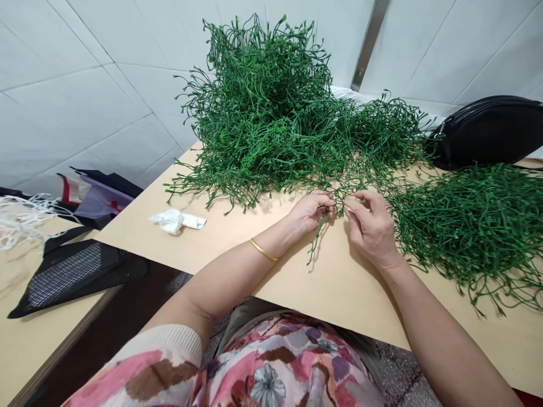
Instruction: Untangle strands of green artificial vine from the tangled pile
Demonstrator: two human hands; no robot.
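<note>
My left hand (314, 210), with a gold bangle (263, 250) at the wrist, pinches a thin green artificial stem (314, 246) that hangs down below the fingers. Close beside it, my right hand (371, 223) has thumb and forefinger pressed together at the upper part of the green strands. What exactly lies between those right fingertips is too small to tell. Just beyond both hands rises a tall heap of green artificial stems (267, 113) with small budded tips. Another pile of green stems (475, 226) lies to the right of my right hand.
A crumpled white tissue (176, 220) lies left on the table (229, 249). At the back right stands a black bag (487, 130). A second table at left holds white strands (25, 217) and a black mesh piece (72, 274). A tiled wall (139, 51) closes off the back.
</note>
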